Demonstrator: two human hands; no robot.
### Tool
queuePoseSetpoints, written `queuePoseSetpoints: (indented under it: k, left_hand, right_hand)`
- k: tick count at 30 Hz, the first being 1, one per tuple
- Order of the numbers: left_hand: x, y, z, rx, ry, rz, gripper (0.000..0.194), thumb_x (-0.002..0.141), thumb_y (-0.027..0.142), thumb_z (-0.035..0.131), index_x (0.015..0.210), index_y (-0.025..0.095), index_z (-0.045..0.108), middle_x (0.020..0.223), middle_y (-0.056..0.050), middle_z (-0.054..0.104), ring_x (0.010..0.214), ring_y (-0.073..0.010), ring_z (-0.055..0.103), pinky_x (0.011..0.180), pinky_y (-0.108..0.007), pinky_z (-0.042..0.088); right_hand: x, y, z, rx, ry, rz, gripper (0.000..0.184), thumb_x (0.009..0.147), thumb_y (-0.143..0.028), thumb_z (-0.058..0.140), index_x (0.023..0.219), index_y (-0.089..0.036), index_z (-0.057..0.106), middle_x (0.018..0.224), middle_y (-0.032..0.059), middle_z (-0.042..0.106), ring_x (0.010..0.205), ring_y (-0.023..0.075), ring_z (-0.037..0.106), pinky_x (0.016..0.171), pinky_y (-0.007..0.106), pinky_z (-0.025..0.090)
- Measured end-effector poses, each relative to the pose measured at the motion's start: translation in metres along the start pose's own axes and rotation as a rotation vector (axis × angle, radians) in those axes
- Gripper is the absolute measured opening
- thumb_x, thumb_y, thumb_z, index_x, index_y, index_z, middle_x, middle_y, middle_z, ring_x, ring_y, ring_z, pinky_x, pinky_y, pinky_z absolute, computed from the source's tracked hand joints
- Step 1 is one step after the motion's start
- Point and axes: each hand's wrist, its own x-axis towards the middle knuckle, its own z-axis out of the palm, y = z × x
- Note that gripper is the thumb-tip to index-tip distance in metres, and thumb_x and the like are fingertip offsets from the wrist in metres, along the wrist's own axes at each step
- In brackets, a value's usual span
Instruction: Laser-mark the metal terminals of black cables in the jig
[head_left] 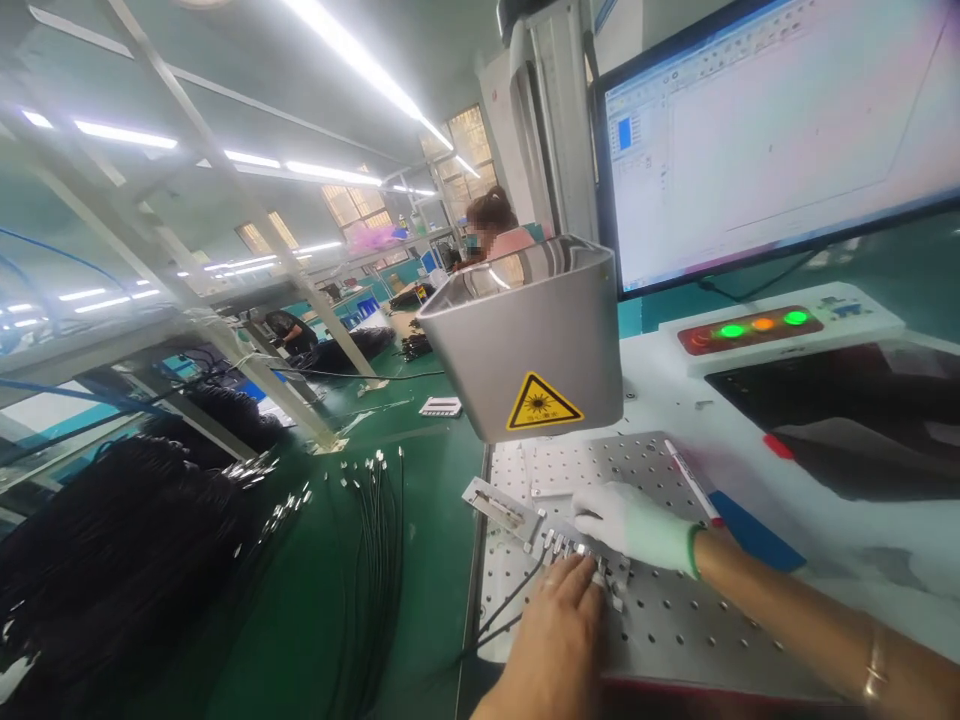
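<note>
My left hand, bare, lies palm down on the perforated metal plate, its fingertips pressed on a row of small metal connectors in a fixture. Black cables run from those connectors off the plate's left edge. My right hand, in a white glove, rests just behind the same row, fingers curled over the connectors. A flat metal bracket lies to their left. The grey laser head with a yellow warning label hangs above.
A monitor stands behind the machine, with a control panel showing green and orange lights. Loose black cables lie on the green bench, and large cable bundles sit at left. Another person works in the background.
</note>
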Motion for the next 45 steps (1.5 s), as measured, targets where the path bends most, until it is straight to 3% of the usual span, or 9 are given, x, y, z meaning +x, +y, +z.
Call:
queuePoseSetpoints:
  k: [4, 9, 18, 26, 29, 32, 34, 37, 45]
  left_hand:
    - [0.004, 0.01, -0.015, -0.089, -0.082, -0.05, 0.047, 0.076, 0.026, 0.057, 0.119, 0.009, 0.057, 0.138, -0.014, 0.049, 0.132, -0.0283, 0.04, 0.115, -0.041, 0.029]
    - [0.007, 0.019, -0.018, -0.105, -0.131, -0.109, 0.051, 0.078, 0.025, 0.053, 0.124, 0.004, 0.053, 0.141, -0.018, 0.045, 0.133, -0.0294, 0.038, 0.117, -0.042, 0.025]
    - [0.004, 0.027, -0.022, -0.155, -0.039, -0.197, 0.044, 0.071, 0.006, 0.046, 0.113, 0.009, 0.059, 0.133, -0.015, 0.05, 0.123, -0.0242, 0.047, 0.107, -0.035, 0.04]
    - [0.005, 0.027, -0.037, -0.32, 0.025, -0.135, 0.029, 0.08, 0.006, 0.044, 0.102, 0.013, 0.061, 0.116, -0.011, 0.058, 0.115, -0.0197, 0.051, 0.104, -0.03, 0.04]
    - [-0.003, 0.025, -0.055, -0.387, 0.099, -0.313, 0.022, 0.087, 0.01, 0.04, 0.091, 0.017, 0.06, 0.102, -0.007, 0.061, 0.095, -0.0155, 0.058, 0.088, -0.026, 0.046]
    - [-0.008, 0.028, -0.064, -0.249, 0.122, -0.592, 0.019, 0.088, 0.013, 0.042, 0.082, 0.018, 0.059, 0.088, -0.005, 0.061, 0.08, -0.0158, 0.057, 0.075, -0.028, 0.046]
    - [-0.008, 0.032, -0.058, -0.148, 0.015, -0.68, 0.015, 0.087, 0.015, 0.046, 0.081, 0.017, 0.06, 0.088, -0.005, 0.062, 0.081, -0.0177, 0.058, 0.074, -0.029, 0.044]
    - [-0.003, 0.038, -0.038, 0.007, -0.132, -0.656, 0.012, 0.085, 0.018, 0.051, 0.087, 0.016, 0.063, 0.095, -0.009, 0.063, 0.095, -0.0247, 0.057, 0.081, -0.035, 0.044]
    - [0.004, 0.032, 0.012, 0.219, -0.092, -0.567, 0.022, 0.085, 0.009, 0.041, 0.093, 0.011, 0.061, 0.089, -0.014, 0.058, 0.091, -0.0259, 0.053, 0.072, -0.034, 0.043]
  right_hand:
    - [0.005, -0.003, 0.003, -0.064, -0.014, 0.017, 0.023, 0.087, -0.024, 0.044, 0.087, -0.017, 0.066, 0.087, 0.0065, 0.067, 0.079, 0.0163, 0.055, 0.067, 0.026, 0.032]
    - [0.01, -0.008, 0.003, -0.115, -0.054, 0.015, 0.024, 0.088, -0.022, 0.043, 0.089, -0.016, 0.066, 0.091, 0.0088, 0.068, 0.082, 0.0179, 0.057, 0.069, 0.027, 0.032]
    - [-0.019, -0.008, 0.008, -0.094, 0.066, 0.015, 0.024, 0.089, -0.023, 0.039, 0.089, -0.017, 0.062, 0.093, 0.0061, 0.066, 0.084, 0.0175, 0.057, 0.07, 0.027, 0.034]
    - [0.005, -0.029, 0.019, -0.372, 0.003, 0.17, 0.031, 0.092, -0.038, 0.041, 0.097, -0.018, 0.064, 0.089, 0.0103, 0.069, 0.081, 0.0219, 0.066, 0.064, 0.03, 0.04]
    - [0.012, -0.027, 0.027, -0.378, -0.002, 0.157, 0.033, 0.093, -0.035, 0.038, 0.1, -0.017, 0.065, 0.093, 0.0133, 0.069, 0.085, 0.0246, 0.067, 0.067, 0.032, 0.044]
    - [0.012, -0.024, 0.032, -0.392, 0.001, 0.13, 0.035, 0.094, -0.036, 0.036, 0.103, -0.017, 0.065, 0.096, 0.0143, 0.069, 0.089, 0.0269, 0.067, 0.072, 0.036, 0.047]
    - [0.012, -0.024, 0.032, -0.403, -0.001, 0.115, 0.035, 0.094, -0.037, 0.038, 0.103, -0.017, 0.065, 0.096, 0.0146, 0.069, 0.088, 0.0281, 0.067, 0.072, 0.038, 0.048]
    - [0.012, -0.025, 0.031, -0.415, -0.005, 0.105, 0.035, 0.094, -0.034, 0.037, 0.1, -0.014, 0.066, 0.092, 0.0161, 0.069, 0.085, 0.0281, 0.068, 0.07, 0.037, 0.05]
    - [0.014, -0.024, 0.031, -0.397, 0.013, 0.099, 0.036, 0.093, -0.034, 0.037, 0.099, -0.014, 0.066, 0.092, 0.0165, 0.069, 0.085, 0.0257, 0.068, 0.068, 0.034, 0.05]
